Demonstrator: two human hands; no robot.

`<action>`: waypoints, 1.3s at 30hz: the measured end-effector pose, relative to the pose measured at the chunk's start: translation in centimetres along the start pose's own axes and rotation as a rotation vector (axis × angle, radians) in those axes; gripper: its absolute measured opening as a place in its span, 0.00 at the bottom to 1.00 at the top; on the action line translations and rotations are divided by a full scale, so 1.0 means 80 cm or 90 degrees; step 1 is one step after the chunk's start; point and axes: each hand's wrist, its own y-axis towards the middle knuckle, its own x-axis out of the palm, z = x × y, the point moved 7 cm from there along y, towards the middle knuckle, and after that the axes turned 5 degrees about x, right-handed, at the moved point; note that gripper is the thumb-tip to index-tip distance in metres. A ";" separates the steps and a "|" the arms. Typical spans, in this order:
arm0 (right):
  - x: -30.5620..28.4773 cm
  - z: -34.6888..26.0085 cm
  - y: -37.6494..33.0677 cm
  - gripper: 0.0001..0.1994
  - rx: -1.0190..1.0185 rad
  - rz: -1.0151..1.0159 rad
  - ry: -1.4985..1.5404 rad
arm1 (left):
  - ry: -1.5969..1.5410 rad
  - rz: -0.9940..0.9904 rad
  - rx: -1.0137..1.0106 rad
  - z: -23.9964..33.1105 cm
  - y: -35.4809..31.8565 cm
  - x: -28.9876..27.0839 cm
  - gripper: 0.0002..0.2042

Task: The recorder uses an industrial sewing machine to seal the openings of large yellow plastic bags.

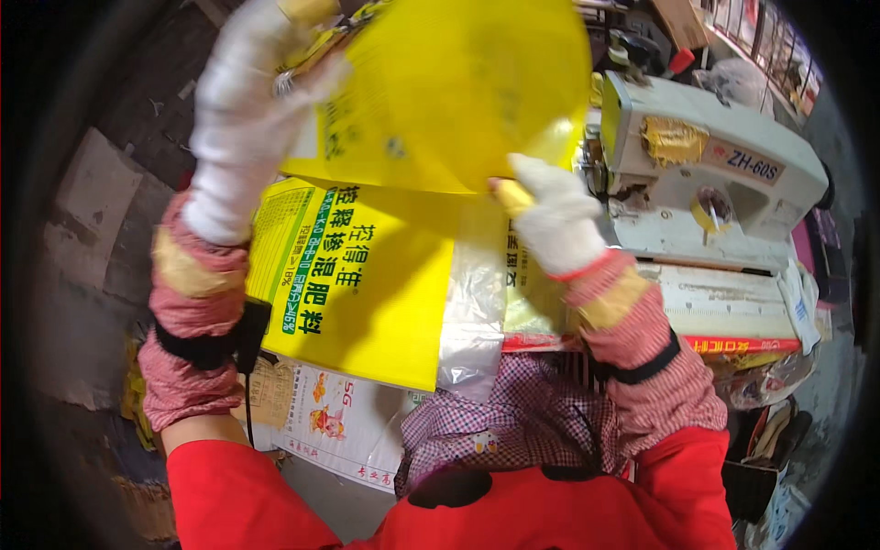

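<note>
Gripping-wise, both gloved hands are clamping onto the same yellow woven sack (458,92), and it's being held up in the air right in front of the head camera. Left hand (243,128) is pinching the top-left corner of it, fingers curled over the edge. Right hand (550,215) is closing on the lower right edge, thumb tucked under the fabric.

Under that sack, another yellow printed bag (367,284) is lying flat with a clear plastic liner (472,293) poking out along its right side. A white sewing machine (715,174) is sitting just to the right on the bench (733,302), and a white printed bag (339,422) is lying lower down toward the lap.

My take on doing this bit well: keeping both grips near the corners so the sack is hanging flat and not folding on itself, and keeping that edge taut and well away from the machine head so nothing's snagging.
</note>
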 end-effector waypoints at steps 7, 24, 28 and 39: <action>-0.119 0.038 -0.041 0.14 0.291 0.142 0.481 | 0.350 -0.326 -0.359 -0.166 -0.221 0.035 0.36; -0.127 0.060 -0.052 0.17 0.198 0.241 0.374 | 0.778 -0.165 -0.020 -0.131 -0.106 -0.132 0.24; -0.091 0.090 -0.050 0.16 0.260 0.133 0.412 | 0.694 -0.227 -0.141 -0.045 -0.216 -0.159 0.26; -0.036 0.192 -0.147 0.15 0.546 -0.092 0.467 | 0.219 0.498 -0.848 0.024 -0.676 -0.268 0.19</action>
